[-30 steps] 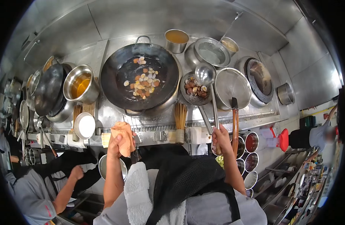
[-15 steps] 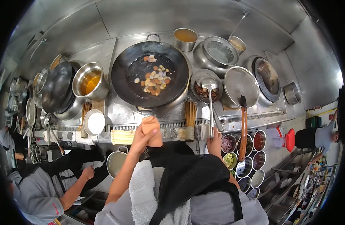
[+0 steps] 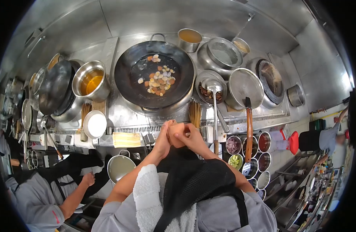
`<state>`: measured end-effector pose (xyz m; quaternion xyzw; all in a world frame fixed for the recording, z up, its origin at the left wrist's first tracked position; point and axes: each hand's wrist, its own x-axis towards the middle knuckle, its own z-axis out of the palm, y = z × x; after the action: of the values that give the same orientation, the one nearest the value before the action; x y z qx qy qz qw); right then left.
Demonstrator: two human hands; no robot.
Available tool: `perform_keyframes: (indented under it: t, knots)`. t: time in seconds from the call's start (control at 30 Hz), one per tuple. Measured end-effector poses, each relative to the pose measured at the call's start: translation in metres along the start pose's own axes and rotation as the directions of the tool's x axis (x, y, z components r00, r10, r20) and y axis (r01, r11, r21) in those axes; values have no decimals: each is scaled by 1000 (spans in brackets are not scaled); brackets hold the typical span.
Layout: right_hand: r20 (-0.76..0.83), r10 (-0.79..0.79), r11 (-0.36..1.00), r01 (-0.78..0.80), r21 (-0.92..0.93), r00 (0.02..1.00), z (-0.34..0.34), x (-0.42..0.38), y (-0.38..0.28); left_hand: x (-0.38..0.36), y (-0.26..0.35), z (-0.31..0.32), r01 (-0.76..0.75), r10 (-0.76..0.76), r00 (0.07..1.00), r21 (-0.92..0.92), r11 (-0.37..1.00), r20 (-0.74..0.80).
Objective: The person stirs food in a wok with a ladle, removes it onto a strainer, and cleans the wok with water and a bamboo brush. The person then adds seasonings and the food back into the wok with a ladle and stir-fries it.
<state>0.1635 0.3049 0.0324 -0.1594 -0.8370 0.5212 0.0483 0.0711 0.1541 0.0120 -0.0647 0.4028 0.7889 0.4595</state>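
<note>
In front of my apron I hold a folded peach-orange piece, apparently a cloth (image 3: 178, 136), between both hands. My left hand (image 3: 161, 142) is closed around its left side. The fingers of my right hand (image 3: 193, 140) are bent and press on its right side. Just beyond is a black wok (image 3: 125, 73), with slices of orange, white and yellow food (image 3: 160, 81) lying in shiny liquid at its bottom. A metal ladle (image 3: 213, 87) rests with its bowl over a strainer (image 3: 220, 101) of dark brown pieces, its handle toward me.
A pot of amber oil (image 3: 90, 83) and a bowl of white stuff (image 3: 95, 124) stand left. To the right are a wooden-handled mesh strainer (image 3: 245, 87), a bamboo brush (image 3: 195, 113) and several ingredient tins (image 3: 233, 145). A co-worker (image 3: 42, 193) stands at lower left.
My right hand has let go of the ladle's handle and come left onto the orange cloth. My left hand has moved right with the cloth, toward the middle.
</note>
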Motion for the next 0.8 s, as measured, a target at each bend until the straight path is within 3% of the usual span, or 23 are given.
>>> perform_keyframes:
  t: [0.07,0.13,0.2,0.23,0.27,0.33,0.37,0.4,0.47,0.53,0.6,0.63,0.67,0.7,0.73,0.77,0.8]
  knots:
    - [-70,102,992,-96,81,992,2,1,-6,5,4,-13,-20,20,1000,-11,1000,5]
    - [-17,133,975,-127,183,991,-13,4,-14,4,13,-32,-38,38,999,-18,999,4]
    - [34,159,945,-162,283,987,-33,6,-36,1,29,-52,-25,19,968,22,999,250]
    - [141,154,883,-200,425,978,-44,5,-57,-8,38,-57,-80,73,933,4,997,353]
    - [243,136,797,-252,549,960,-49,3,-67,-12,43,-55,-83,77,935,1,997,347]
    - [284,115,791,-261,554,952,-50,4,-62,-15,43,-46,-46,149,826,-199,979,543]
    - [301,121,754,-285,592,946,-49,7,-54,-12,36,-45,22,99,812,-200,979,575]
    - [317,122,715,-305,630,941,-48,11,-46,-10,30,-44,13,110,812,-206,978,573]
    - [256,173,746,-297,596,951,-52,13,-35,-3,20,-41,119,-119,956,15,993,267]
    - [191,227,768,-296,568,955,-47,7,-16,8,15,-42,96,-106,969,55,994,224]
    - [126,239,718,-263,644,963,-37,-3,13,21,7,-42,-64,23,986,248,967,164]
    - [116,240,700,-254,667,964,-30,-7,19,27,0,-41,-67,27,986,245,967,164]
    - [116,238,702,-253,666,964,-26,-11,24,34,-6,-38,-141,113,989,413,900,91]
    - [119,247,607,-250,754,962,-21,-12,21,38,-8,-32,-193,212,977,574,796,34]
    - [124,255,501,-241,831,959,-18,-14,19,42,-11,-26,-199,218,975,577,792,37]
    - [185,142,454,-230,861,972,-15,-15,25,45,-14,-18,-213,199,977,478,852,81]
    - [180,135,453,-223,863,974,-15,-13,18,46,-16,-11,-218,182,975,375,901,128]
